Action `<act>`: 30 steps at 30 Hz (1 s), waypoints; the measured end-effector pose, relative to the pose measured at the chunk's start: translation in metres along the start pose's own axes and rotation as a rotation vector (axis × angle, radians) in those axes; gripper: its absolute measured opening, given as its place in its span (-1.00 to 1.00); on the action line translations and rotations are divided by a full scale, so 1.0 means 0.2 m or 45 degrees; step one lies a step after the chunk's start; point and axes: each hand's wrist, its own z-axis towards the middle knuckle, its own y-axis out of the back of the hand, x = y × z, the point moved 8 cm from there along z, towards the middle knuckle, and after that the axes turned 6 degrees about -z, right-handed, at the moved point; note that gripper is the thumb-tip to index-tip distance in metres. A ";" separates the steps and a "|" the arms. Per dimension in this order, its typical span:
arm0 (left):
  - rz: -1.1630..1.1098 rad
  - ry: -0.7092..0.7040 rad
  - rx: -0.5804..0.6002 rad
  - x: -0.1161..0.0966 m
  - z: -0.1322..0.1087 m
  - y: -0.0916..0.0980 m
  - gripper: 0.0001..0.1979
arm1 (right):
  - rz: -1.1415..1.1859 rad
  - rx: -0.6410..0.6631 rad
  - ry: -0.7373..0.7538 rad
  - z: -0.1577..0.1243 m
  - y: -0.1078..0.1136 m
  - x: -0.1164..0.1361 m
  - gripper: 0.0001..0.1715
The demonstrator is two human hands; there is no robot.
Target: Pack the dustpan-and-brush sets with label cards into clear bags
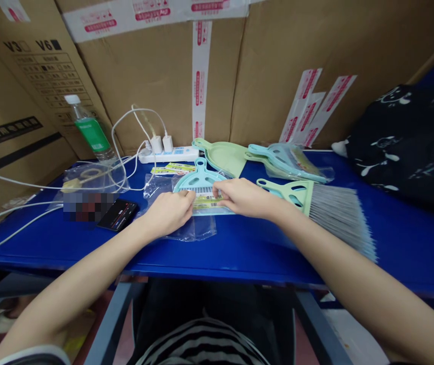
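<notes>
Landmark: the light blue dustpan (200, 178) is laid flat on the blue tabletop (239, 248), with its handle pointed away from the person. All places below are given relative to it.
Paper card (206, 202): a printed yellow-and-white card is held across the wide front edge of the dustpan, touching it.
Left hand (169, 210): it is placed at the front left corner of the dustpan. The fingers are curled narrow and pinched on the left end of the card.
Right hand (241, 197): it is placed at the front right corner of the dustpan. The fingers are closed on the right end of the card.
Clear plastic bag (192, 230): it is spread beneath the dustpan and extends out to the front left, under the left hand.
Brush (330, 210): it is laid just to the right of the dustpan. The green handle is turned toward it, and the grey bristles are fanned away from it.
Green dustpan (224, 154): it is laid close behind the landmark, to the right.
Bagged dustpan (285, 159): it is wrapped in clear film and lies farther right, behind the brush.
Power strip (171, 153): it is set behind and to the left, against the cardboard boxes (156, 76), with two white chargers plugged in.
Phone (118, 214): it is laid to the left with its screen facing up.
Bottle (89, 129): it has a green label and stands well apart, behind and to the left.
</notes>
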 end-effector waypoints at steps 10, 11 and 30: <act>0.217 -0.204 -0.190 -0.03 0.00 0.06 -0.75 | -0.259 -0.115 0.088 -0.02 0.01 0.03 -0.64; 0.198 -0.222 -0.153 -0.03 0.00 0.05 -0.74 | -0.291 -0.141 0.150 -0.02 0.01 0.05 -0.65; 0.172 -0.181 0.085 -0.03 -0.02 0.01 -0.54 | -0.349 0.093 0.110 -0.06 0.02 0.08 -0.51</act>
